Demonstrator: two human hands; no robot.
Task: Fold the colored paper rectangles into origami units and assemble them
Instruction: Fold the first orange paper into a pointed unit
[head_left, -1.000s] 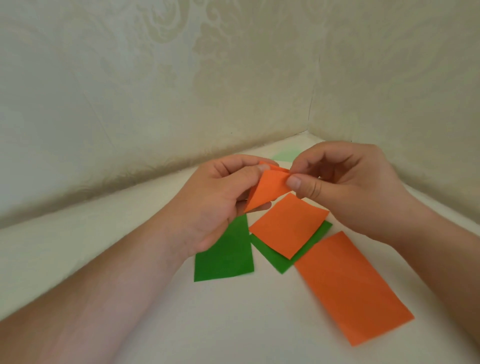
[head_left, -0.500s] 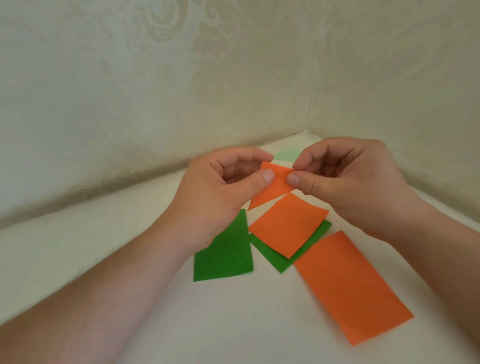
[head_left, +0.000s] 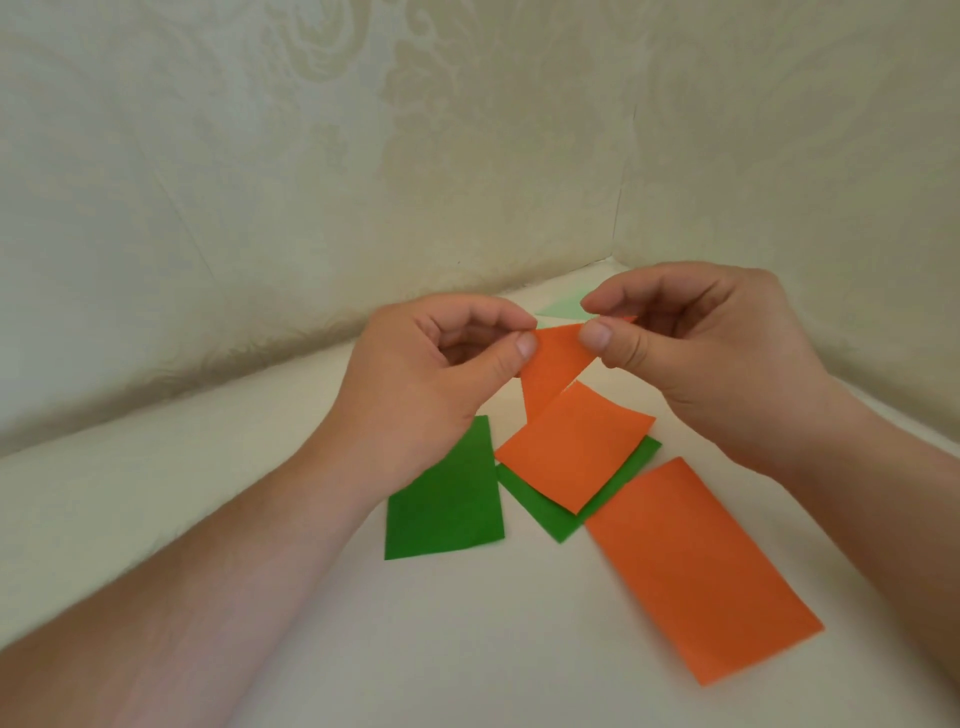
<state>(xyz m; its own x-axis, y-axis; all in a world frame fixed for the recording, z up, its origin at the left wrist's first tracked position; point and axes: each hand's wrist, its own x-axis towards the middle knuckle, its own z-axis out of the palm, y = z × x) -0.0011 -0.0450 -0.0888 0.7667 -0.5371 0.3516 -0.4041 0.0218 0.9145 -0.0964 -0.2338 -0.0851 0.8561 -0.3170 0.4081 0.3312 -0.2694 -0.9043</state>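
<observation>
A small folded orange paper (head_left: 551, 371) hangs in the air, narrowing to a point at the bottom. My left hand (head_left: 436, 379) pinches its upper left corner between thumb and forefinger. My right hand (head_left: 696, 353) pinches its upper right corner the same way. Below it on the table lie an orange sheet (head_left: 574, 449) on top of a green sheet (head_left: 566, 514), a second green rectangle (head_left: 447, 499) to the left, and a large orange rectangle (head_left: 696, 566) to the right.
The cream table surface (head_left: 291, 519) runs into a corner between two pale patterned walls (head_left: 363, 156). A pale green piece of paper (head_left: 563, 310) lies near that corner, partly hidden behind my hands.
Both hands have lifted the folded orange paper slightly and turned it, so its point now hangs down. My thumbs have moved apart to its two upper corners. The sheets on the table have not moved.
</observation>
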